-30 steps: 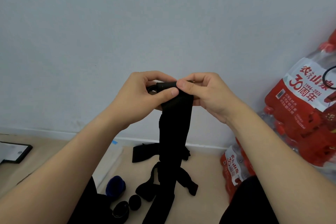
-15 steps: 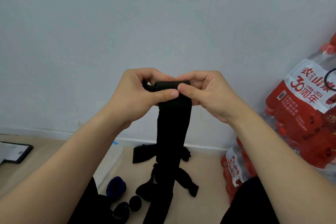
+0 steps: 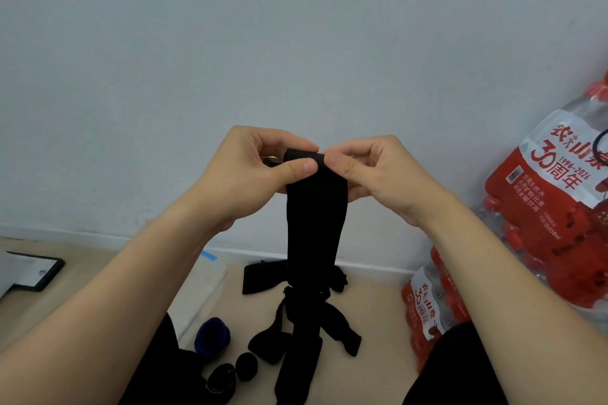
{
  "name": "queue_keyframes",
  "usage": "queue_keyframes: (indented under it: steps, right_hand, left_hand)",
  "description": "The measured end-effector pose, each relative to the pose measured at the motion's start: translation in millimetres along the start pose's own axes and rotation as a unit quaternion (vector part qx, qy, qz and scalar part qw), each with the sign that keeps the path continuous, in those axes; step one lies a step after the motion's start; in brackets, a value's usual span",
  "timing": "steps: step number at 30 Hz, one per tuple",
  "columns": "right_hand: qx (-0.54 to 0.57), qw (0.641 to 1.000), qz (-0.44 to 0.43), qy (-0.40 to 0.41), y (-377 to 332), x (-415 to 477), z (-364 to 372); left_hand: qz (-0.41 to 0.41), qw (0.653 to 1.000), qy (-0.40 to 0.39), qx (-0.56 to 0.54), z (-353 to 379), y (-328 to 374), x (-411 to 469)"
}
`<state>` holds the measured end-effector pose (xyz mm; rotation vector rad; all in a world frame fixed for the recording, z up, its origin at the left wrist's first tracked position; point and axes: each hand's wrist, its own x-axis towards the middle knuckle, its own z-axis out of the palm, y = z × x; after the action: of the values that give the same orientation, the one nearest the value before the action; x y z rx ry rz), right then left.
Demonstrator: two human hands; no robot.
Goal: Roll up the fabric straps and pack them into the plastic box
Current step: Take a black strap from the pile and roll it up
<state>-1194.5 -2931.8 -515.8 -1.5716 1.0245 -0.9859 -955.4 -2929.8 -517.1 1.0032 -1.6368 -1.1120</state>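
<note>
Left hand (image 3: pixel 250 171) and right hand (image 3: pixel 378 174) are raised side by side, thumb tips nearly touching. Both are clamped on the top end of one black fabric strap (image 3: pixel 316 227), thumbs on the near face and fingers curled behind it. The top end is turned over into a small tight roll (image 3: pixel 301 154), sitting between the hands just above the thumbs. The rest of the strap hangs straight down from the hands, flat, with its lower end reaching the floor.

Directly below the hands is a heap of loose black straps (image 3: pixel 263 279), tangled and touching the hanging one. Below the left forearm are a blue rolled strap (image 3: pixel 212 335) and two small black rolls (image 3: pixel 246 366) just beside it. The plastic box (image 3: pixel 197 293) is translucent and mostly hidden behind the left forearm; contents can't be made out. Well out past the left elbow is a clipboard (image 3: pixel 33 273). To the right of the right hand, red shrink-wrapped water bottle packs (image 3: pixel 539 207) stand against the wall (image 3: pixel 296 43).
</note>
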Motion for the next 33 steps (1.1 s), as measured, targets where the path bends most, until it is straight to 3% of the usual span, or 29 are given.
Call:
queue_keyframes:
  steps: [3,7,14,18,22,28,33]
  right_hand:
    - [-0.024,0.999,-0.033,0.032,0,-1,0]
    - [-0.016,0.997,-0.058,0.057,1,0,-1]
    - [0.042,0.998,-0.01,0.04,-3,-1,-3]
    - [-0.02,0.998,0.057,0.026,-4,-2,-2]
    - [0.018,0.999,0.015,0.047,-4,-3,-2]
    - [0.012,0.998,-0.022,0.057,-6,-5,2]
    - [0.03,0.998,-0.023,0.043,-8,-4,4]
  left_hand:
    - [-0.001,1.0,-0.015,-0.004,0,-1,0]
    - [-0.051,0.992,-0.109,-0.049,4,2,-1]
    - [-0.006,0.998,-0.063,-0.026,8,-1,0]
    - [0.026,0.998,-0.061,-0.022,8,-2,-1]
    - [0.015,0.998,-0.048,-0.027,8,-2,0]
    - [-0.052,0.994,-0.093,-0.03,4,0,3]
    - [0.002,1.0,-0.022,0.022,2,1,3]
